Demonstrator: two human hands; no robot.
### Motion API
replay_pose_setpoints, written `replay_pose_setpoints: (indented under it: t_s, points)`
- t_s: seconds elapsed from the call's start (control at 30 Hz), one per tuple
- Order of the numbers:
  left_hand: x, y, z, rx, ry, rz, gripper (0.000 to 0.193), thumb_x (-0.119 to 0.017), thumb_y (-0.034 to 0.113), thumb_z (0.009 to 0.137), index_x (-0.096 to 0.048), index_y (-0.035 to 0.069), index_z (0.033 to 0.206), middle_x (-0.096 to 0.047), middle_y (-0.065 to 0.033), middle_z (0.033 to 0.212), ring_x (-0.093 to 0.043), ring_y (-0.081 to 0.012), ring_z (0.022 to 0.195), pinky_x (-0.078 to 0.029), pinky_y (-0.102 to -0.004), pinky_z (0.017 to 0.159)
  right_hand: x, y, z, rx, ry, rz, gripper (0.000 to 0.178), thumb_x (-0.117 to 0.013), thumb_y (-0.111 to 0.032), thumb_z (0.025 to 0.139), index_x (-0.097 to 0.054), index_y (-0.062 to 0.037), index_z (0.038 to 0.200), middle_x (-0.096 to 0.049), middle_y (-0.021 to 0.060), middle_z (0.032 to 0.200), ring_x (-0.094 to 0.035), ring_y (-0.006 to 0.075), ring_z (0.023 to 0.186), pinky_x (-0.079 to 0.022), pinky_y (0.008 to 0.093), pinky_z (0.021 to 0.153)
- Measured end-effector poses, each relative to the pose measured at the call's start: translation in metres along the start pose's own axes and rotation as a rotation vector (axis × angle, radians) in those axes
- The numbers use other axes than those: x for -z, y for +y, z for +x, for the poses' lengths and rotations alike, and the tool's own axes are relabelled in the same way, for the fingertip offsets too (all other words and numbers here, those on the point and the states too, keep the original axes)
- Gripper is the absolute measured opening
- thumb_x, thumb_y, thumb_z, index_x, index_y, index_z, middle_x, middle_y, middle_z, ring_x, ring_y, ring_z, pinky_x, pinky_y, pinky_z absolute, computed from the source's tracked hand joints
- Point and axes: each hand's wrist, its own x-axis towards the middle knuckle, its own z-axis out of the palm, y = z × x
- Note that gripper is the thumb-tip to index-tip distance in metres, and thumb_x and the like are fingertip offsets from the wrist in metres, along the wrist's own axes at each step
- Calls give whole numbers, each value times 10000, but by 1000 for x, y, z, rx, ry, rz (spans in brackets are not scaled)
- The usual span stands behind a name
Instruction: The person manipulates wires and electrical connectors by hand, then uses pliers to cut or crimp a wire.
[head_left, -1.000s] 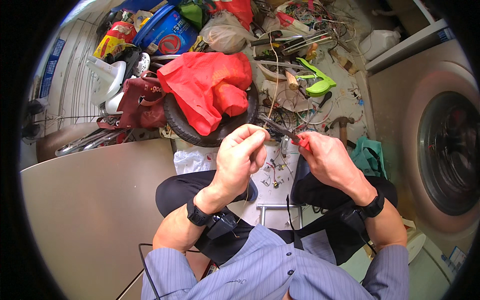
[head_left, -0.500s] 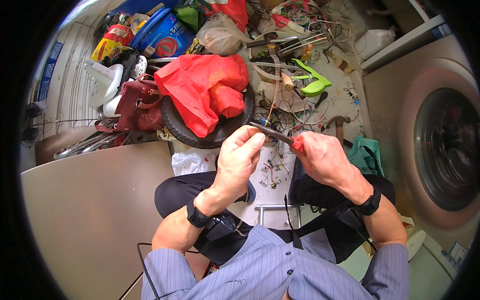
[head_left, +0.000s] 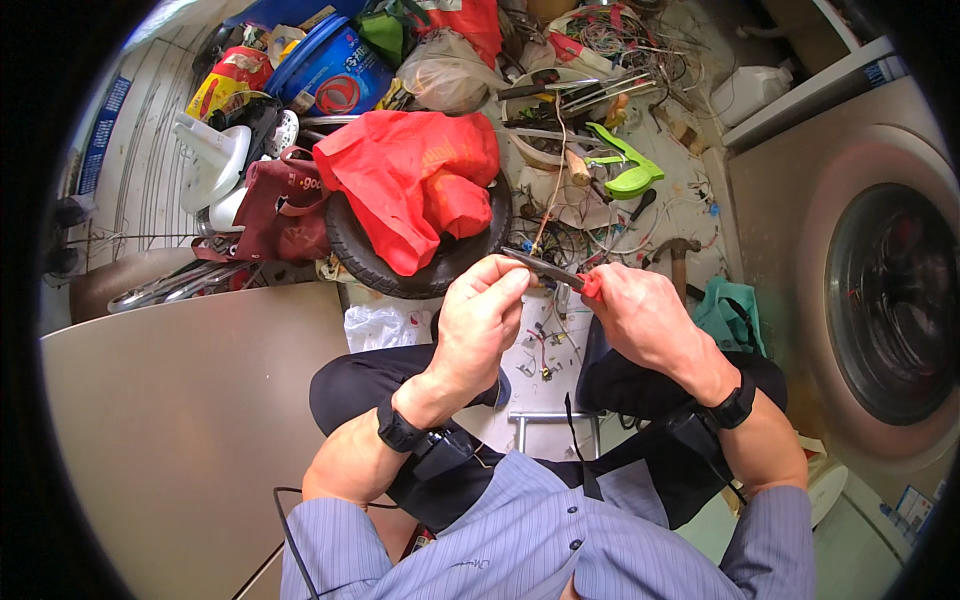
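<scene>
My right hand [head_left: 650, 312] is closed around the red handle of a tool with a long, dark, tapered blade [head_left: 548, 266]; its exact kind is hard to tell. The blade points left and reaches over the fingertips of my left hand [head_left: 482, 318]. Thumb and forefinger of that hand are pinched together right under the blade's tip. Whatever they hold is too small and covered to make out. Thin wires [head_left: 540, 232] show just beyond the blade, and small wired parts [head_left: 545, 350] lie on the floor below my hands, between my knees.
A red cloth bag [head_left: 410, 180] lies on a black tyre [head_left: 350, 250] ahead to the left. Beyond are a blue bucket [head_left: 350, 65], a lime-green tool [head_left: 630, 170] and tangled wires. A hammer [head_left: 678, 262] lies right, near a washing machine [head_left: 890, 290]. A beige panel [head_left: 190, 400] stands left.
Both hands keep nearly the same pose. The blade has tilted slightly flatter and its tip sits slightly lower, still over the left fingertips. The view has shifted a little.
</scene>
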Motion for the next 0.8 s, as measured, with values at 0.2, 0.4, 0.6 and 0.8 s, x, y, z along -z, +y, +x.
replay_pose_setpoints:
  t_s: [0.2, 0.4, 0.6, 0.8]
  points:
    - [-7, -1, -2, -39, 25, 42, 135, -556, 163, 998, -618, 46, 971, -406, 75, 532, -275, -25, 396, -197, -209, 387, 4, -1, -3, 21, 43, 28, 151, -681, -100, 862, -546, -34, 876, -594, 150, 767, -605, 372, 676, -491, 431, 582]
    - [-10, 0, 0, -96, 34, 139, 137, -579, 169, 982, -621, 41, 957, -434, 76, 556, -297, -20, 411, -207, -205, 395, 6, 2, -4, 21, 36, -20, 189, -703, -105, 843, -526, -43, 847, -581, 147, 719, -601, 370, 644, -482, 431, 553]
    - [-7, 5, 2, -110, -22, 106, 130, -600, 160, 965, -613, 36, 929, -429, 74, 549, -303, -25, 407, -214, -206, 393, 16, 7, 5, 3, 32, -64, 205, -658, -179, 899, -517, -45, 834, -602, 156, 711, -630, 367, 662, -499, 458, 575]
    - [-12, 8, -1, -115, -61, 19, 119, -610, 133, 956, -607, 39, 883, -403, 68, 522, -288, -33, 380, -215, -216, 372, 39, 11, 20, -106, 72, 98, 115, -712, -139, 856, -645, -52, 892, -649, 151, 769, -650, 360, 706, -530, 405, 630]
